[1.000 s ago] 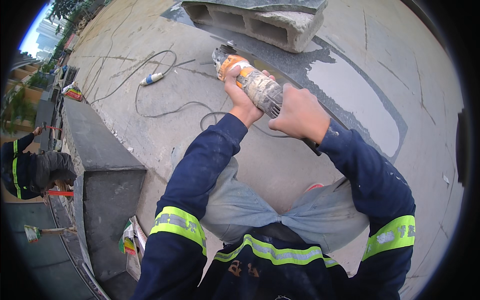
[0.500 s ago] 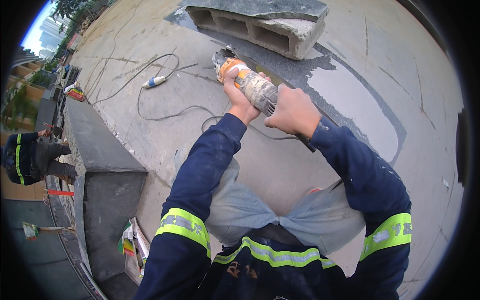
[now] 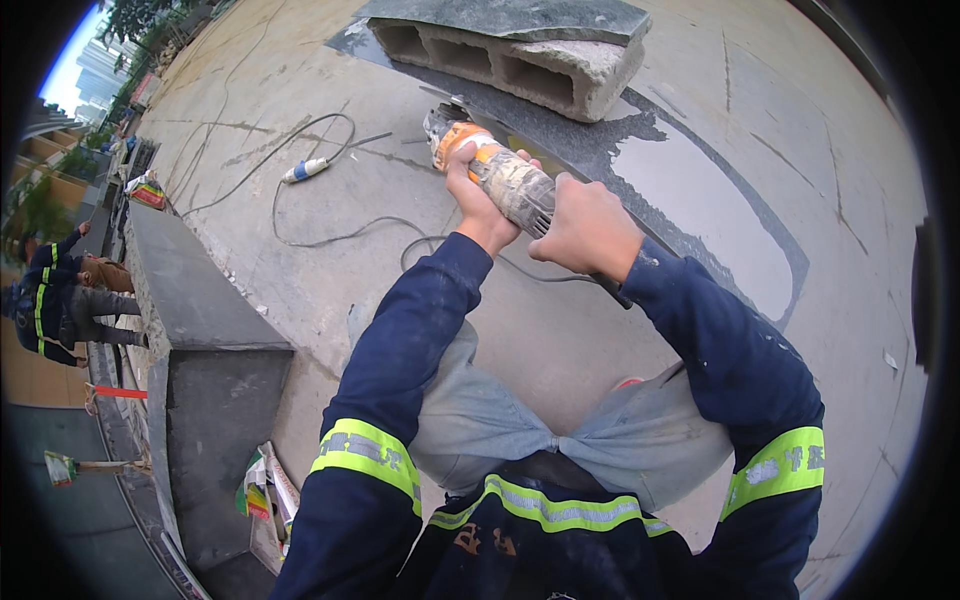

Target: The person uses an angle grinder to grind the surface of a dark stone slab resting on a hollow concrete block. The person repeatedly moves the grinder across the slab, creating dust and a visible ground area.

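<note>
My left hand (image 3: 480, 200) grips the dusty orange-and-grey angle grinder (image 3: 500, 172) from below and the side, near its head. My right hand (image 3: 590, 225) is closed on the rear of the body. The grinder's disc end sits at the near edge of a long dark stone slab (image 3: 640, 165), which has a white patch (image 3: 720, 220) on it. Whether the disc touches the stone I cannot tell. On the slab lies a hollow concrete block (image 3: 600, 90) with a dark stone piece (image 3: 520, 15) on top. A grey cable runs from below the grinder across the concrete ground.
A blue-and-white cable connector (image 3: 305, 170) lies left of the grinder. A dark stone-clad ledge (image 3: 205, 280) runs along my left, with people (image 3: 75, 295) in reflective jackets at work beyond it and crumpled bags (image 3: 260, 485) beside it. My knees are bent below the grinder.
The grinder and both my hands have shifted slightly down in the picture since a second ago and stay closed on it. At the left, the co-workers have moved, and a second one now shows.
</note>
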The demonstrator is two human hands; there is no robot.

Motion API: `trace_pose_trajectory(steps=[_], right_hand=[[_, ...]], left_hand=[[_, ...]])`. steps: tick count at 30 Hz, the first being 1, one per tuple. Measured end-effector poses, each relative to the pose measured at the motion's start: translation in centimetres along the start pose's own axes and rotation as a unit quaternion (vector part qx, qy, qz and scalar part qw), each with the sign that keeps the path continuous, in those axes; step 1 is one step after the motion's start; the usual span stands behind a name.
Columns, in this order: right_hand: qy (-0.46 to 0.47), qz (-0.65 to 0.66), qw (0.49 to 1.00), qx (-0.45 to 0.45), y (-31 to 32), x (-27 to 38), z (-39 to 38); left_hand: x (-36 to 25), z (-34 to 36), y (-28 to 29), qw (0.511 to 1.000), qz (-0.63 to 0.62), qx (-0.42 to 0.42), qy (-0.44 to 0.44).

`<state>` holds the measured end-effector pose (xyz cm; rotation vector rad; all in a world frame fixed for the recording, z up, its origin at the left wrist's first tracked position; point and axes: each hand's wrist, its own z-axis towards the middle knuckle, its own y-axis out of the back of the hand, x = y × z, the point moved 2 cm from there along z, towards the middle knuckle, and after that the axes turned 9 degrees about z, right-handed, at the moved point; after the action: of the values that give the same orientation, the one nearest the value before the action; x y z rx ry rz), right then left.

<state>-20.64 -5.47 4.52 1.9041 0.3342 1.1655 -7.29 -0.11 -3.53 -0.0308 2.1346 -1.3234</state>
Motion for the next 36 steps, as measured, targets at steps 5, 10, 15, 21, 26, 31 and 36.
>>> trace_pose_trajectory(steps=[5, 10, 15, 21, 26, 31, 36], right_hand=[[0.004, 0.003, 1.000, 0.007, 0.4, -0.2, -1.2], [-0.004, -0.001, 1.000, 0.006, 0.7, -0.4, -2.3], [-0.002, 0.003, 1.000, 0.003, 0.8, -0.8, -3.3], [-0.004, 0.000, 1.000, -0.001, 1.0, -1.1, -4.0], [0.000, 0.006, 1.000, 0.002, 1.1, -1.3, -4.3], [0.003, 0.002, 1.000, 0.001, 1.2, -1.5, -4.6], [0.005, 0.002, 1.000, -0.002, 1.1, -1.7, -4.8]], left_hand=[[0.7, -0.7, -0.1, 1.000, 0.019, -0.003, -0.001], [1.4, -1.6, -0.7, 1.000, 0.006, -0.012, 0.015], [2.1, -2.7, -1.3, 1.000, 0.021, -0.004, 0.008], [2.7, -3.1, -1.4, 0.999, 0.023, -0.012, 0.024], [3.0, -3.3, -1.3, 0.999, 0.029, -0.011, 0.025], [3.3, -3.1, -1.0, 0.999, 0.031, 0.000, 0.022], [3.5, -3.3, -1.1, 0.999, 0.020, -0.004, 0.032]])
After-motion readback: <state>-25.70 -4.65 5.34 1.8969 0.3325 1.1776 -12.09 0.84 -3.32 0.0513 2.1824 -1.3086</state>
